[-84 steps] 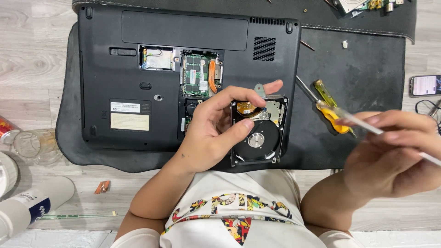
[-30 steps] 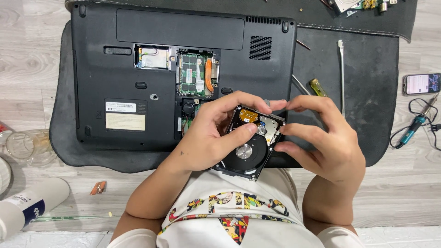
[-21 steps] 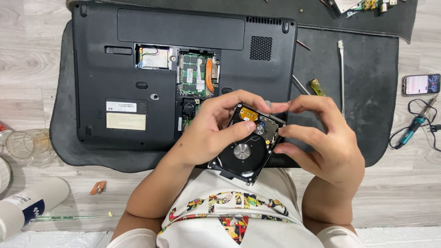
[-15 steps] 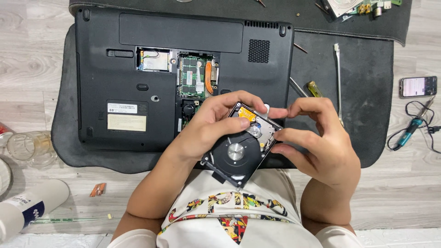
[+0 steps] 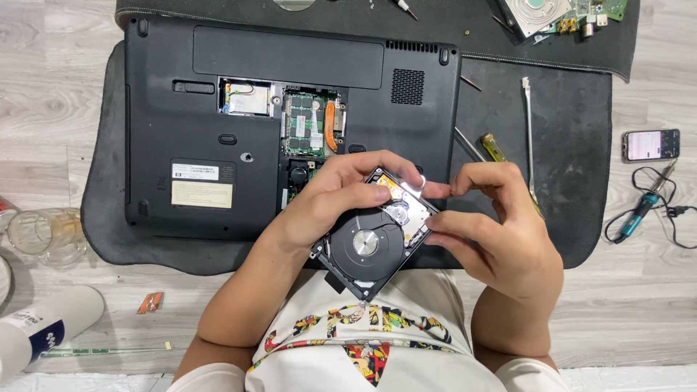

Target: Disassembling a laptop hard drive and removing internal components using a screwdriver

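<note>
Head view: an opened black hard drive with a shiny silver platter (image 5: 367, 247) held over the near edge of the upturned black plastic laptop (image 5: 290, 123).
Left hand (image 5: 327, 207) grips its left edge; right hand (image 5: 494, 232) pinches its right corner, best kept off the platter. Since half a second ago the drive has hardly moved.

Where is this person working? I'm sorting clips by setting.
Probably an informal electronics repair spot on a wood-look floor: an opened laptop lies on a black mat, a soldering iron sits nearby, and both hands hold an opened hard drive.
</note>
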